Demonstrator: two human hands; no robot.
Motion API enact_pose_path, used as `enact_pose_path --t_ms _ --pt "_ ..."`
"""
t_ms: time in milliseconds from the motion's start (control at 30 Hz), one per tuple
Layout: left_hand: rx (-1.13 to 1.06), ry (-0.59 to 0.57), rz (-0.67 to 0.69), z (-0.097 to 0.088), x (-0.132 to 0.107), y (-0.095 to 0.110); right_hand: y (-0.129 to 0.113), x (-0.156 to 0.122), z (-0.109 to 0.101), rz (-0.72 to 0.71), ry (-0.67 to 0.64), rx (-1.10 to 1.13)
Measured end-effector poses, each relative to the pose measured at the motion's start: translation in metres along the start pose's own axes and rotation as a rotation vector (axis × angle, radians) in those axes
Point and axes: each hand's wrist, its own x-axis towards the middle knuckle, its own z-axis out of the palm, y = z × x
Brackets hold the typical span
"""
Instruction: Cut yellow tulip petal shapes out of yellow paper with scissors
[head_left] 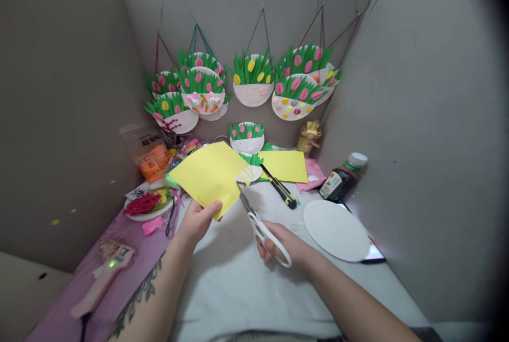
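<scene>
Head view, glue gun (105,277): lower left of the frame, green light lit.
Left hand (196,221): left of centre, fingers pinching the sheet's near corner, thumb on top.
Yellow sheet (212,175): mid-frame, raised above the worktop (222,291).
Scissors (258,225): centre, blades at the sheet's right edge; contact cannot be told.
Right hand (281,238): right of centre, fingers curled around the white handles.
Craft knife (284,194): beyond it.
White disc (336,230): right, partly covering a phone (374,252).
</scene>
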Motion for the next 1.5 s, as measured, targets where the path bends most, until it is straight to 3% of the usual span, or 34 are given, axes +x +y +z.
enact_pose_path --t_ms 233,400,633,867,1500 --pt "-0.018 0.106 0.005 0.003 0.002 0.004 0.003 0.0 -0.001 -0.005 -0.021 -0.021" --pt "0.065 0.202 0.075 0.01 0.003 0.002 0.01 0.005 0.003 0.05 0.046 -0.032" --pt "0.181 0.195 0.062 0.015 0.0 0.008 0.021 0.009 0.007 0.053 0.033 0.014" --pt "0.205 0.175 0.05 0.016 -0.003 0.012 0.02 0.008 0.008 0.002 0.01 -0.006" --pt "0.24 0.135 0.066 0.015 -0.005 0.018 0.016 0.005 0.007 0.031 -0.018 -0.007"
